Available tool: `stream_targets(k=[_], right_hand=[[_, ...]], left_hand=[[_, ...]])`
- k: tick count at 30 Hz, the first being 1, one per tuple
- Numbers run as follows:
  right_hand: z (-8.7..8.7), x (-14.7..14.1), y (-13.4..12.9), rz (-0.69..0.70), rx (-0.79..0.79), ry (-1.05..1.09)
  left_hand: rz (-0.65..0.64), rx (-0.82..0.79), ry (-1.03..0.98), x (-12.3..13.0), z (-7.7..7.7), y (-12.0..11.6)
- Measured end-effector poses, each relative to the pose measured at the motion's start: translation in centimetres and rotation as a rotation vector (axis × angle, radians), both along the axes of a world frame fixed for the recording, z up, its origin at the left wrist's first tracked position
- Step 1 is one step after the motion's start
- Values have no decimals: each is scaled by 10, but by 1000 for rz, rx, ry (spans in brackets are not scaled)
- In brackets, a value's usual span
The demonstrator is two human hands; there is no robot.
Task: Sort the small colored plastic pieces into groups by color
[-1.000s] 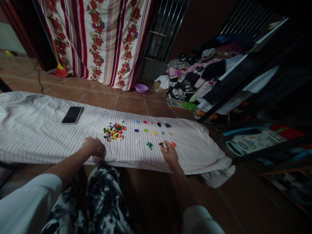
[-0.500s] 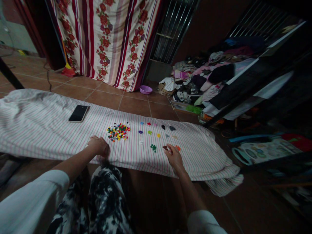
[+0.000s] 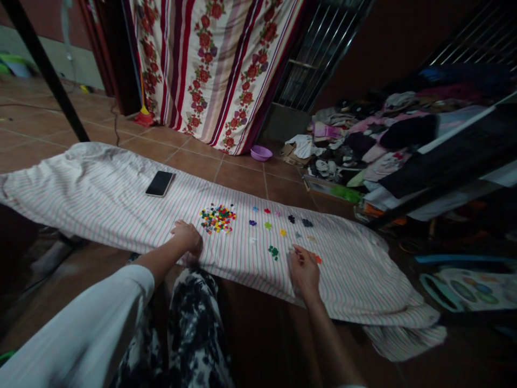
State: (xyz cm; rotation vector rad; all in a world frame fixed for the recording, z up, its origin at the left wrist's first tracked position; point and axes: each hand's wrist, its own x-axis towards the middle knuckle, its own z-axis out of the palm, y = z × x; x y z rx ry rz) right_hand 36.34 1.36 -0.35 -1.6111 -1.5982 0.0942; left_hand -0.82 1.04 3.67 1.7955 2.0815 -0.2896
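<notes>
A: Brown bits (image 3: 301, 257), where?
B: Right of centre in the frame, low on the cloth (image 3: 242, 272), down among the right hand's (image 3: 307, 274) fingers. Mostly hidden; no long axis readable. Right hand nearer by far.

A: Fingers there?
B: Bent, tips drawn close around the brown. Whether a bit is pinched, cannot tell.

A: Neighbours?
B: Green bits (image 3: 273, 252) just left of those fingertips, loose cluster, longer up-and-down than across. Orange bits (image 3: 318, 258) just right, partly behind the hand. Yellow bits (image 3: 283, 232) above and left.

A: Left hand (image 3: 188, 237)?
B: Rests on the cloth, lower left of the mixed pile (image 3: 218, 218) and near it. Fingers folded under, largely out of sight; grip cannot be told. Nearer the pile than the right hand is.

A: Materials?
B: Bits look like plastic, small and chunky, several clusters flower-shaped. Cloth woven, thin pink and green stripes, soft wrinkles at the left end. Phone (image 3: 160, 184) upper left of the pile: flat slab, dark glassy face, corners rounded, long axis slanting toward upper right.
</notes>
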Motion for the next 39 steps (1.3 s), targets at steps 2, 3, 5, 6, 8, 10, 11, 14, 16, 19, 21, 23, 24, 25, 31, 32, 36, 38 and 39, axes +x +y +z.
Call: stream_targets(k=[2,3,5,6,8,10,11,14,16,19,21,23,24,25,31,32,36,38,39], right_hand=[[9,-31,-1,104,-20,39],[13,-48,-1,160,-46,56],[17,-83,0,289,-110,68],[19,-100,0,352,-135,70],[19,-132,3,449,-161,59],[19,-159,7,523,-184,31],[19,-170,10,554,-191,10],[18,-199,19,610,-233,-80],[19,-212,24,605,-268,-144],[20,-225,30,537,-318,-239],[21,-230,33,479,-353,-304],[22,-234,36,430,-378,-356],[22,-236,36,416,-386,-378],[23,-238,37,405,-394,-397],[30,-251,43,352,-468,-475],[31,-253,44,344,-472,-478],[30,-258,48,327,-478,-485],[29,-258,49,325,-473,-484],[28,-258,50,328,-468,-480]], left_hand=[[53,-80,79,5,7,0],[63,-106,99,6,11,-1],[64,-118,112,8,15,-3],[61,-111,108,8,17,-4],[50,-79,95,7,19,-6],[42,-56,83,7,21,-7],[44,-54,79,7,22,-8],[80,-90,67,8,27,-8],[90,-105,59,9,30,-8],[79,-101,59,9,31,-8],[71,-96,73,9,31,-8],[70,-102,82,9,32,-8],[72,-105,81,9,32,-8],[75,-109,79,9,33,-8],[70,-96,69,8,30,-6],[70,-88,69,7,29,-6],[64,-54,80,6,23,-6],[61,-52,86,6,23,-6],[55,-54,87,6,23,-6]])
